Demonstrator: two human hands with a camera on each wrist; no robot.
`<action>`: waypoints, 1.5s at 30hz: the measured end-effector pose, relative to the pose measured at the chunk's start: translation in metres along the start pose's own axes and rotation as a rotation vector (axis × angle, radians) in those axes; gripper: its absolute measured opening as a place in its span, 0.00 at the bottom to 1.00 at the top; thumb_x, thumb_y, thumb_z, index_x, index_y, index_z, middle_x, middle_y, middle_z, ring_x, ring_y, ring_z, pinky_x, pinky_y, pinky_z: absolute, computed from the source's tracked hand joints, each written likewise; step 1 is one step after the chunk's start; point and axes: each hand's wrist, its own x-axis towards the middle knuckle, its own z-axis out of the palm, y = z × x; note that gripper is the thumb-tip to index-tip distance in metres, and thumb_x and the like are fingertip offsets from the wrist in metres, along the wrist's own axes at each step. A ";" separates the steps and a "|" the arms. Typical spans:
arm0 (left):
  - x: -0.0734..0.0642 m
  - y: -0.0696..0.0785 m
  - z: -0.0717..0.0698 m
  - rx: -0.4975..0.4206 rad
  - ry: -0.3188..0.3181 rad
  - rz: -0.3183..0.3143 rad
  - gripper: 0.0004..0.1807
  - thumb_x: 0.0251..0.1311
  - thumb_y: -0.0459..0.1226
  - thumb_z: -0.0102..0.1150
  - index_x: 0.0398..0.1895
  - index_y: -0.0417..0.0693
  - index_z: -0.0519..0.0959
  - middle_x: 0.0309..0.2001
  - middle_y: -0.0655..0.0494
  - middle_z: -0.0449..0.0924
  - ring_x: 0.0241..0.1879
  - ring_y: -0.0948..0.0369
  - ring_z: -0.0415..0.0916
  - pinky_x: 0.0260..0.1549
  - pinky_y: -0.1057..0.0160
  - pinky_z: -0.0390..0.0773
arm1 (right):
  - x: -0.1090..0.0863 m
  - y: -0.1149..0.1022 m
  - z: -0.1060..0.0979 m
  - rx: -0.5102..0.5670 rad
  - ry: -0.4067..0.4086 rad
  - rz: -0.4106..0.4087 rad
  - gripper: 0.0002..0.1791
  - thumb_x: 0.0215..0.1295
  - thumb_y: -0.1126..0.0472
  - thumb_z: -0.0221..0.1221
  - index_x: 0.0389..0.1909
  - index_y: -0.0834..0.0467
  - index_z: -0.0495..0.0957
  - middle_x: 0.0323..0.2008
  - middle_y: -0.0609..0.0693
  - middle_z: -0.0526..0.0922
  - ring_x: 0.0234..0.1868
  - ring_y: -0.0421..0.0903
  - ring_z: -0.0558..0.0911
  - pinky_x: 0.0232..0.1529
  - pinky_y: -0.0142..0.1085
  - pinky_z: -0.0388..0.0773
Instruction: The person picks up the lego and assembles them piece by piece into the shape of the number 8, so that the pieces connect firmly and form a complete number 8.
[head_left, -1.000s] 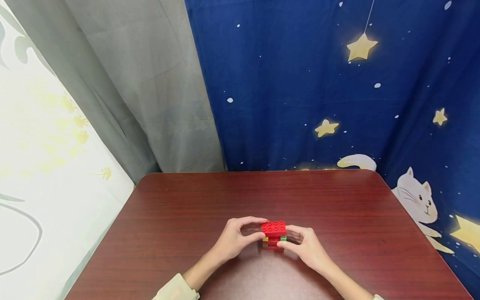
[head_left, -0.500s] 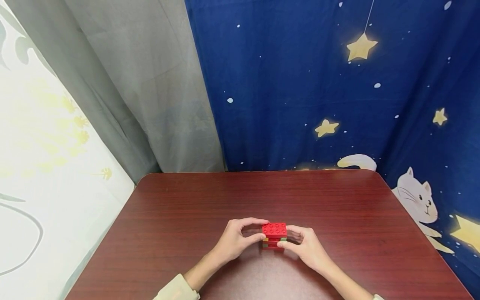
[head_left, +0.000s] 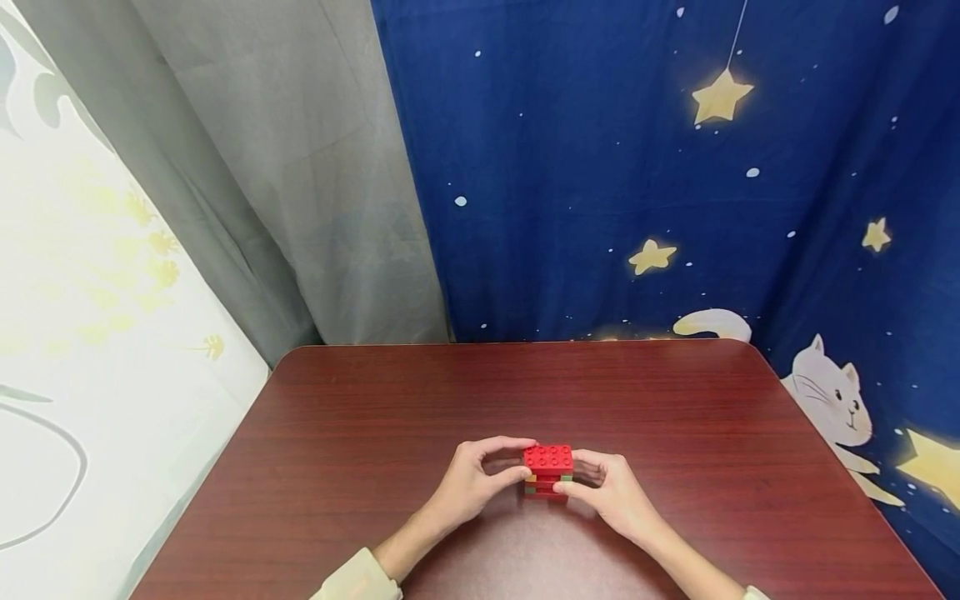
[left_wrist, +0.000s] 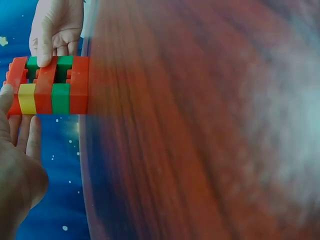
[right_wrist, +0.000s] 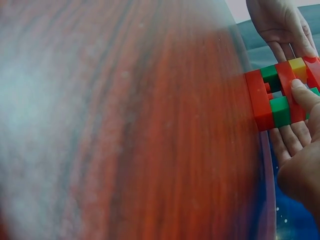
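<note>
A stack of toy building bricks stands on the table between both hands. Its top layer is a red brick (head_left: 548,459) with rows of studs. Below it, a middle red brick (left_wrist: 46,90) and a bottom red brick (left_wrist: 79,86) alternate with small spacers: a yellow brick (left_wrist: 27,99) and several green ones, such as the green brick (right_wrist: 280,111). My left hand (head_left: 470,482) pinches the top red brick by its left end, thumb in front and fingers behind. Lower on the right side, my right hand (head_left: 611,492) holds the stack, its thumb on the middle red brick.
The dark red wooden table (head_left: 375,400) spreads out beyond and on both sides of the hands. Behind it hang a grey curtain (head_left: 322,167) and a blue curtain (head_left: 570,167) printed with stars and a cat.
The top red brick has come down slightly and now sits level and squarely over the stack, where a second ago it was a little tilted. Both hands stay almost in place.
</note>
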 end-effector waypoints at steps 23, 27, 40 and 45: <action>0.003 0.001 -0.003 0.091 -0.022 0.055 0.21 0.65 0.34 0.74 0.61 0.48 0.85 0.55 0.55 0.88 0.53 0.57 0.87 0.55 0.52 0.85 | 0.002 -0.008 -0.004 0.076 0.038 -0.078 0.30 0.64 0.67 0.74 0.67 0.66 0.78 0.58 0.59 0.87 0.58 0.46 0.87 0.59 0.34 0.82; 0.003 0.002 -0.006 0.193 -0.017 0.079 0.24 0.63 0.38 0.77 0.62 0.54 0.85 0.56 0.60 0.88 0.56 0.59 0.85 0.56 0.50 0.84 | 0.001 -0.013 -0.006 0.068 0.045 -0.121 0.30 0.65 0.69 0.73 0.67 0.63 0.79 0.62 0.60 0.84 0.61 0.47 0.85 0.61 0.35 0.81; 0.001 0.007 0.000 0.207 0.045 0.050 0.22 0.66 0.42 0.74 0.63 0.57 0.85 0.57 0.64 0.87 0.58 0.60 0.84 0.57 0.55 0.84 | 0.004 -0.025 -0.006 -0.033 0.083 -0.168 0.22 0.69 0.64 0.71 0.64 0.54 0.85 0.59 0.49 0.87 0.61 0.48 0.85 0.58 0.40 0.83; 0.000 0.007 0.003 0.180 0.062 0.052 0.20 0.66 0.41 0.75 0.61 0.51 0.87 0.55 0.62 0.88 0.55 0.59 0.86 0.53 0.52 0.86 | 0.004 -0.026 -0.005 -0.003 0.086 -0.155 0.21 0.69 0.65 0.71 0.62 0.56 0.86 0.57 0.51 0.88 0.59 0.48 0.86 0.56 0.35 0.84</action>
